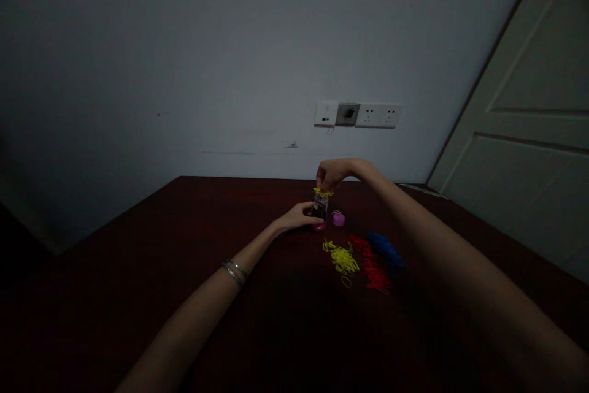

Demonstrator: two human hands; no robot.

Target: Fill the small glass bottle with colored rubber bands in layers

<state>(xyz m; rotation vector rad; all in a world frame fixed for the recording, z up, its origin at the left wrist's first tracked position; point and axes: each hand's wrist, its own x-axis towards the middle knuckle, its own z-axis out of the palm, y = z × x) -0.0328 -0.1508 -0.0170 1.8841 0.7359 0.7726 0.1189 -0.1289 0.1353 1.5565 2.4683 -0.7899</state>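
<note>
My left hand (pixel 301 216) is wrapped around a small clear bottle (pixel 321 204) with a pink base, which stands upright on the dark table. Over the bottle's mouth, my right hand (pixel 330 173) is closed with its fingers pointing down, pinching yellow rubber bands (pixel 323 192) that spread across the rim. Just right of the bottle lies a purple cap (pixel 338 218). Nearer to me are a loose pile of yellow rubber bands (pixel 343 258), a red pile (pixel 372 265) and a blue pile (pixel 385 248), side by side.
The dark reddish table (pixel 221 215) meets a pale wall (pixel 239 62) at its far edge. Sockets and switches (pixel 358 114) are set in the wall above the bottle. A panelled door (pixel 529 117) stands at the right. The light is dim.
</note>
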